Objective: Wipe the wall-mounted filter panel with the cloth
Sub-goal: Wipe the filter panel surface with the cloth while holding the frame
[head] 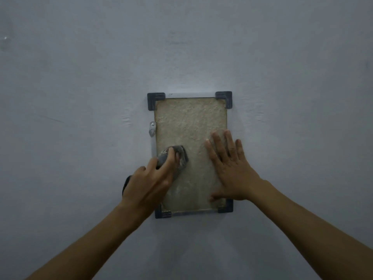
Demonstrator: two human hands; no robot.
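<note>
A rectangular filter panel (189, 122) hangs on the wall, with a beige fibrous face and dark plastic corner pieces. My left hand (150, 180) grips a bunched dark grey cloth (179, 156) and holds it against the panel's lower left area. My right hand (230, 166) lies flat on the panel's lower right part, fingers straight and spread, pointing upward. The panel's bottom left corner is partly hidden behind my left wrist.
A small metal bracket with a screw (152, 128) sits at the panel's left edge. Plain grey-blue wall (80, 98) surrounds the panel on every side. A dark object (126, 183) peeks out behind my left wrist.
</note>
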